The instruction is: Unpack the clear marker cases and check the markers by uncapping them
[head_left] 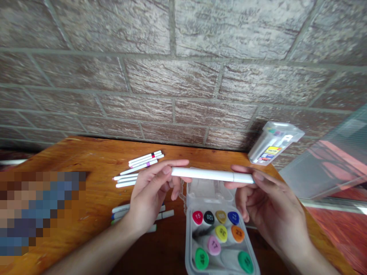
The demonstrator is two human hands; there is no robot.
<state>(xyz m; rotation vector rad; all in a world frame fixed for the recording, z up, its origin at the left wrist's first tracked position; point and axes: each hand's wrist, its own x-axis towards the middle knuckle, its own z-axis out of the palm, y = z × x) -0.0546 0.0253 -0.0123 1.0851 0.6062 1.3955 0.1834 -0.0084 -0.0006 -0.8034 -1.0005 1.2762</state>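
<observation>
A long white plastic marker (pixel 210 174) is stretched crosswise between my two hands, nearly level, in front of the far end of the box below it. My left hand (pixel 149 196) pinches one end between thumb and fingers; my right hand (pixel 275 202) pinches the other, thumb near the tip, just past the thin seam that rings the barrel. The lower fingers of both hands curl loosely beneath.

Under the marker sits a clear, round-cornered plastic box (pixel 188 244), its see-through flap (pixel 209 189) standing open at the far side. Nine markers show their coloured, numbered ends inside — a red end (pixel 197 217) reading 15, a black one (pixel 208 217), an ochre one (pixel 220 216) and a blue one (pixel 233 217) in the far row. Nearer me are yellow, orange and pink ends, then two green ones at the near side.

Left of the box, a group of capped white-barrelled markers (pixel 164 214) lies partly hidden behind my left forearm. Farther back, slim white pens (pixel 139 167) lie in a loose spread, some banded in black, red or purple. All of this is on an orange-brown wooden table (pixel 94 160). At its far right corner stands a tall transparent case (pixel 275 143) with a yellow label — close to the grey-brown stone-block wall (pixel 172 76).
</observation>
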